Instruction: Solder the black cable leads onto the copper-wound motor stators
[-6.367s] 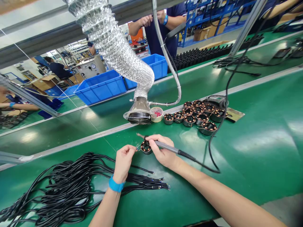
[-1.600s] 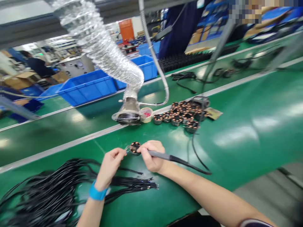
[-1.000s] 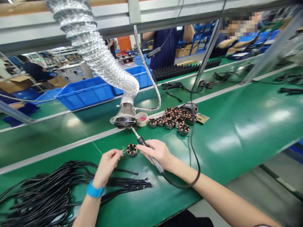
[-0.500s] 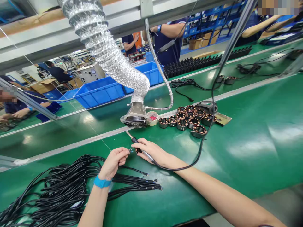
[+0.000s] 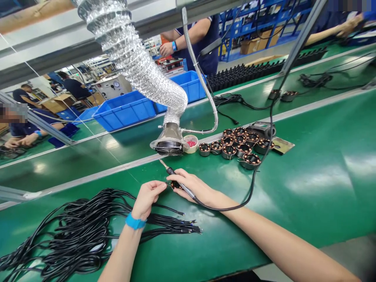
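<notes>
My right hand (image 5: 195,187) is closed around a soldering iron (image 5: 182,184), whose tip points up and to the left. The same hand also holds a small copper-wound ring (image 5: 175,185), mostly hidden by the fingers. At the ring's left side, my left hand (image 5: 149,196) pinches a thin wire end, too small to make out well. Black cables (image 5: 79,227) lie in a tangled bundle at the lower left, their stripped ends below my hands. Several copper-wound rings (image 5: 228,152) stand grouped on the green table (image 5: 311,184), right of the centre.
A fan hood (image 5: 169,139) on a silver duct (image 5: 147,74) hangs above my hands. Beside it sits a tape roll (image 5: 190,144). The iron's cord arcs over my right forearm. Blue bins (image 5: 125,111) and people at work are beyond the rail.
The view has shifted slightly. My left hand has moved a little to the right, closer to the ring. Across the table, a person's hand with a blue wristband has come into view.
</notes>
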{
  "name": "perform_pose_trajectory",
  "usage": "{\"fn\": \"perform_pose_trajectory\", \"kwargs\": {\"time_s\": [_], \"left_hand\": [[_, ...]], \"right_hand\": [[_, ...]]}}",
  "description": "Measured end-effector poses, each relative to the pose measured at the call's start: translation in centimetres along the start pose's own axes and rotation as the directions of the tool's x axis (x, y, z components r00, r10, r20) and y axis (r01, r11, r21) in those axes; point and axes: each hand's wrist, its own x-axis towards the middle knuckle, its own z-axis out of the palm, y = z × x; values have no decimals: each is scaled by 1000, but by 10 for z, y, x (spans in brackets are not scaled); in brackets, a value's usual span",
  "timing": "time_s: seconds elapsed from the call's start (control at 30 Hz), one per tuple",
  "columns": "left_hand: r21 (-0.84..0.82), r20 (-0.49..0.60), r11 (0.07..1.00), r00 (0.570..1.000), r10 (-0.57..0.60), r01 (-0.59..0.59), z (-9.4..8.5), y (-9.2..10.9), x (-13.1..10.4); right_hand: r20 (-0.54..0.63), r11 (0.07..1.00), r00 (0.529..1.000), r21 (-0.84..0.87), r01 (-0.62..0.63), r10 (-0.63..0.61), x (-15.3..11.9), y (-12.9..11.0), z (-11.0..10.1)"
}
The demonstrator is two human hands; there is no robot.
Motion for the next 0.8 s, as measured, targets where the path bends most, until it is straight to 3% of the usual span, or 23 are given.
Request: {"fn": "perform_pose_trajectory", "kwargs": {"time_s": [0.2, 0.37, 0.5, 0.67, 0.8], "left_hand": [[116, -15, 993, 1000, 2, -1, 0, 1, -6], [182, 9, 983, 1000, 29, -30, -3, 0, -10], [99, 90, 995, 995, -31, 22, -3, -6, -7], [-151, 168, 988, 986, -1, 27, 2, -13, 0], [-243, 86, 970, 996, 19, 2, -3, -17, 12]], "right_hand": [[-49, 996, 998, -90, 23, -27, 4, -2, 7], [101, 971, 995, -233, 50, -27, 9, -8, 8], [143, 961, 989, -267, 75, -37, 6, -14, 7], [-27, 982, 993, -144, -122, 119, -2, -10, 31], [-170, 978, 968, -66, -200, 186, 0, -8, 48]]}}
